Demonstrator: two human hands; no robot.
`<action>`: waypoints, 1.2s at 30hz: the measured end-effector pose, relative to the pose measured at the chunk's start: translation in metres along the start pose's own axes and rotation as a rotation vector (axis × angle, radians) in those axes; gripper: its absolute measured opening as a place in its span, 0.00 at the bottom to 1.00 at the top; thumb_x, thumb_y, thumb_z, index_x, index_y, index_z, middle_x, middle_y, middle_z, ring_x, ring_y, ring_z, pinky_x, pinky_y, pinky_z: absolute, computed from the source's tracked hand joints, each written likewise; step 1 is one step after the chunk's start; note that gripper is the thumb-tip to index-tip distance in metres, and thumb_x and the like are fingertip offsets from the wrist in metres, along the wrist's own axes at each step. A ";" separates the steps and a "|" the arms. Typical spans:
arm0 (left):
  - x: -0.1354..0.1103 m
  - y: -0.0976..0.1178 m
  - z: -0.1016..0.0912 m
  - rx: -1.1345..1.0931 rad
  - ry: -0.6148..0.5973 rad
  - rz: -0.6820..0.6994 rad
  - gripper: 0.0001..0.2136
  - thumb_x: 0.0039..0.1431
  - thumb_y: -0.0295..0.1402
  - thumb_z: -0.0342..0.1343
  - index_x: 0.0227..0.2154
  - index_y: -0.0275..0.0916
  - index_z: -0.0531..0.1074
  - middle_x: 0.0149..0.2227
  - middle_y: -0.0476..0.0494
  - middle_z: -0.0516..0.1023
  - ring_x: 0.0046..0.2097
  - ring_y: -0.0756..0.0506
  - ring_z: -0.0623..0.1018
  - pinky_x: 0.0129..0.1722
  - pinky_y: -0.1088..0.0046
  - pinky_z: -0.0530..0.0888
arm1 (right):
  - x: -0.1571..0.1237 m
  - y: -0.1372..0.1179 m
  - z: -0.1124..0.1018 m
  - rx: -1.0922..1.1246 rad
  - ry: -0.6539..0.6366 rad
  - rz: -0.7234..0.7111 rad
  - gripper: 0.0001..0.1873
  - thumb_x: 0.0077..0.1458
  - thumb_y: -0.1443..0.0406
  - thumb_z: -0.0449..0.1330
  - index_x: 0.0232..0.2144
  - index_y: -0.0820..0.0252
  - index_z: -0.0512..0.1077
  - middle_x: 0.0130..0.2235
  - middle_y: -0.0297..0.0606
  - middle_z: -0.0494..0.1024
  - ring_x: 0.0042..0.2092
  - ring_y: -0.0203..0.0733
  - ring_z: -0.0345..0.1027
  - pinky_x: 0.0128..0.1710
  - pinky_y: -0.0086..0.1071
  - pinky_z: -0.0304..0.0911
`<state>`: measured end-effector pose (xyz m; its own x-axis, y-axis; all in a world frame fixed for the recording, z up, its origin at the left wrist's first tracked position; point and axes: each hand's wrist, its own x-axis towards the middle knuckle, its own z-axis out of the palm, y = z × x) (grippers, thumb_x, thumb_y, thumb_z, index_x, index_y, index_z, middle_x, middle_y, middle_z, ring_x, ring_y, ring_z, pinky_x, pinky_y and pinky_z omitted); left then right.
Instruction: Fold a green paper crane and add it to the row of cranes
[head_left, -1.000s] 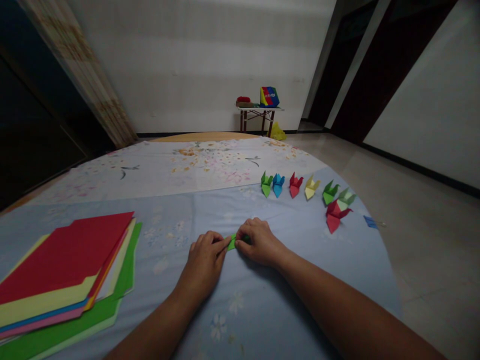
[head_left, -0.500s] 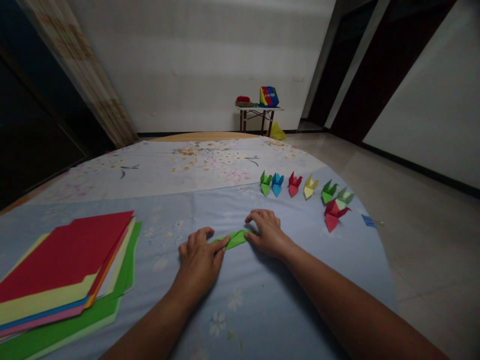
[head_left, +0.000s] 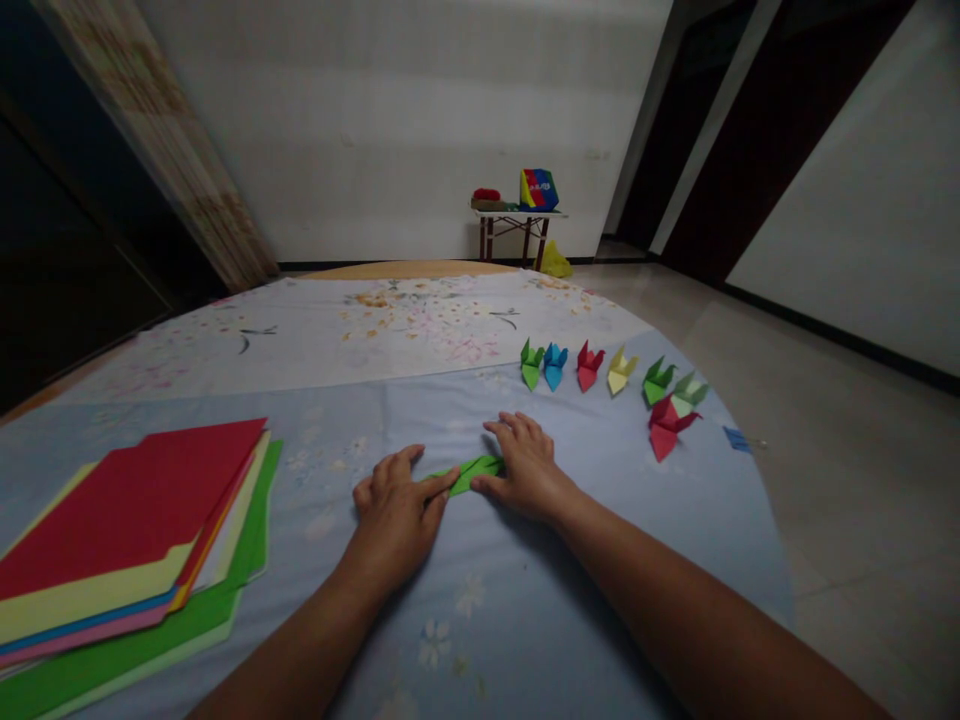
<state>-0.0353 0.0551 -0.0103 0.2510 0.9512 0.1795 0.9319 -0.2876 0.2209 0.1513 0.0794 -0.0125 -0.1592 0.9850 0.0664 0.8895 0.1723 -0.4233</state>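
Note:
A narrow strip of folded green paper [head_left: 477, 472] lies slantwise on the blue tablecloth between my hands. My left hand [head_left: 399, 510] grips its left end, with the index finger laid on top and the thumb close against the near edge. At the right end, my right hand [head_left: 525, 465] rests over the paper with its fingers apart. Its thumb is by the near edge, and its other fingertips are beyond the far edge. The palm hides the paper's right tip.
A stack of coloured paper sheets [head_left: 142, 500], red on top, lies at the left. Several folded paper cranes [head_left: 588, 368] stand in a row at the right. A small blue item [head_left: 736, 439] is by the table's right edge. Farther back stands a small side table [head_left: 517, 214].
My right hand has slid slightly left and away from me along the paper, its thumb leaving the paper's end for the near edge. My left hand has barely moved.

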 end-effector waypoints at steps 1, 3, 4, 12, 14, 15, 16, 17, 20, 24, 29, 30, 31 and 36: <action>0.000 -0.001 0.000 0.005 -0.008 0.004 0.16 0.56 0.32 0.51 0.46 0.59 0.71 0.54 0.41 0.63 0.55 0.36 0.61 0.49 0.54 0.58 | 0.000 0.002 -0.002 0.002 -0.011 0.007 0.40 0.44 0.52 0.62 0.57 0.57 0.56 0.61 0.48 0.52 0.62 0.56 0.38 0.57 0.49 0.40; 0.001 -0.004 0.000 0.015 -0.021 0.013 0.17 0.56 0.31 0.51 0.46 0.59 0.70 0.55 0.41 0.63 0.56 0.36 0.60 0.50 0.53 0.57 | 0.001 0.005 -0.005 0.009 -0.032 0.016 0.40 0.44 0.53 0.62 0.58 0.56 0.55 0.61 0.48 0.51 0.62 0.55 0.37 0.57 0.49 0.40; 0.001 -0.005 0.000 0.019 -0.027 0.017 0.17 0.56 0.31 0.51 0.46 0.59 0.70 0.55 0.41 0.62 0.57 0.36 0.60 0.50 0.53 0.57 | 0.001 0.007 -0.006 0.015 -0.042 0.019 0.40 0.44 0.54 0.62 0.58 0.56 0.55 0.62 0.48 0.50 0.62 0.55 0.36 0.57 0.49 0.40; 0.000 -0.006 -0.001 0.018 -0.056 0.036 0.18 0.57 0.30 0.51 0.47 0.60 0.70 0.58 0.42 0.61 0.59 0.35 0.58 0.52 0.53 0.55 | 0.000 0.002 -0.007 0.106 0.018 0.024 0.35 0.48 0.54 0.58 0.57 0.55 0.56 0.62 0.45 0.51 0.63 0.52 0.37 0.58 0.48 0.40; -0.001 -0.006 -0.001 0.020 -0.050 0.038 0.17 0.57 0.30 0.51 0.46 0.60 0.70 0.58 0.42 0.61 0.59 0.35 0.57 0.52 0.53 0.55 | 0.000 -0.005 -0.002 0.070 0.068 -0.002 0.38 0.47 0.50 0.57 0.57 0.59 0.56 0.62 0.48 0.51 0.63 0.53 0.34 0.58 0.49 0.38; -0.001 -0.006 0.000 0.024 -0.045 0.037 0.17 0.57 0.30 0.51 0.46 0.59 0.70 0.59 0.43 0.60 0.59 0.35 0.57 0.52 0.53 0.54 | 0.000 -0.007 0.000 0.047 0.070 -0.025 0.39 0.46 0.49 0.58 0.57 0.60 0.56 0.62 0.48 0.51 0.63 0.54 0.34 0.58 0.49 0.37; -0.001 -0.006 0.000 0.027 -0.041 0.036 0.17 0.57 0.30 0.51 0.46 0.59 0.70 0.59 0.43 0.60 0.59 0.35 0.57 0.53 0.53 0.54 | 0.000 -0.009 0.002 0.025 0.067 -0.036 0.40 0.45 0.49 0.59 0.57 0.61 0.56 0.62 0.49 0.51 0.63 0.54 0.33 0.59 0.49 0.36; -0.001 -0.006 0.001 0.029 -0.037 0.036 0.17 0.57 0.30 0.51 0.46 0.59 0.70 0.59 0.43 0.60 0.59 0.35 0.57 0.53 0.52 0.54 | 0.001 -0.008 0.003 0.006 0.060 -0.038 0.41 0.45 0.50 0.60 0.58 0.61 0.56 0.62 0.49 0.51 0.63 0.54 0.33 0.59 0.49 0.37; 0.000 -0.007 0.001 0.026 -0.043 0.041 0.18 0.57 0.30 0.51 0.46 0.60 0.70 0.59 0.43 0.60 0.59 0.34 0.57 0.52 0.50 0.54 | 0.002 -0.002 0.001 -0.021 0.049 0.004 0.41 0.44 0.53 0.62 0.58 0.60 0.55 0.62 0.49 0.50 0.63 0.55 0.35 0.58 0.49 0.38; 0.000 -0.009 0.001 0.018 -0.042 0.058 0.18 0.57 0.29 0.50 0.47 0.60 0.70 0.59 0.42 0.60 0.60 0.34 0.57 0.52 0.50 0.54 | -0.001 0.007 -0.008 -0.043 0.086 -0.060 0.35 0.47 0.58 0.61 0.57 0.53 0.56 0.63 0.45 0.49 0.64 0.53 0.33 0.57 0.50 0.40; -0.001 -0.008 0.001 0.035 -0.013 0.091 0.17 0.56 0.29 0.50 0.46 0.58 0.71 0.59 0.42 0.60 0.60 0.34 0.56 0.53 0.50 0.53 | -0.013 -0.010 -0.005 -0.104 0.094 -0.307 0.23 0.56 0.60 0.53 0.54 0.51 0.62 0.64 0.40 0.48 0.64 0.55 0.29 0.58 0.54 0.34; -0.002 -0.007 0.001 0.039 -0.012 0.091 0.17 0.56 0.30 0.51 0.46 0.57 0.71 0.59 0.42 0.60 0.60 0.34 0.56 0.53 0.50 0.53 | -0.015 -0.014 -0.002 -0.115 0.080 -0.333 0.22 0.57 0.59 0.51 0.54 0.52 0.62 0.63 0.39 0.49 0.64 0.55 0.29 0.58 0.54 0.32; -0.002 -0.007 0.001 0.042 -0.010 0.088 0.16 0.56 0.30 0.50 0.45 0.57 0.72 0.59 0.42 0.60 0.60 0.34 0.56 0.53 0.50 0.53 | -0.016 -0.018 0.000 -0.122 0.076 -0.336 0.21 0.58 0.58 0.49 0.54 0.52 0.62 0.63 0.39 0.50 0.64 0.54 0.29 0.58 0.54 0.31; -0.002 -0.011 0.005 0.042 -0.003 0.094 0.17 0.57 0.31 0.50 0.46 0.59 0.70 0.60 0.43 0.59 0.61 0.34 0.55 0.53 0.50 0.52 | -0.013 -0.020 0.008 -0.159 0.087 -0.200 0.24 0.58 0.55 0.50 0.54 0.55 0.61 0.62 0.46 0.53 0.64 0.56 0.33 0.58 0.54 0.33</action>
<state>-0.0442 0.0570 -0.0178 0.3384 0.9207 0.1943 0.9144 -0.3705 0.1631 0.1325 0.0628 -0.0117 -0.3073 0.9271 0.2144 0.9014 0.3558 -0.2468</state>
